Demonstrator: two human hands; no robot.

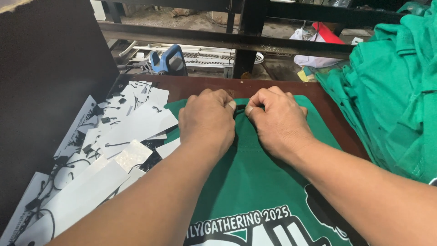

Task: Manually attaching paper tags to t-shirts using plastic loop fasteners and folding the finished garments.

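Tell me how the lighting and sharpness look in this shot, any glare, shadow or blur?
Head view: soft, even light; left hand and right hand sharp on the green shirt, dark shadow only in the gap between them; white tags bright, nearly washed out; dark panel at left underexposed; forearms at the bottom edge loom large and slightly soft, wide-lens stretch.

A green T-shirt (255, 182) lay flat on the dark brown surface (200, 86) in front of you, its neck end pointing away from you. A white and black printed design covered the part nearest you. Your left hand (207, 120) and right hand (277, 120) rested side by side on the neck end, fingers (230, 105) curled and pinching the fabric there.
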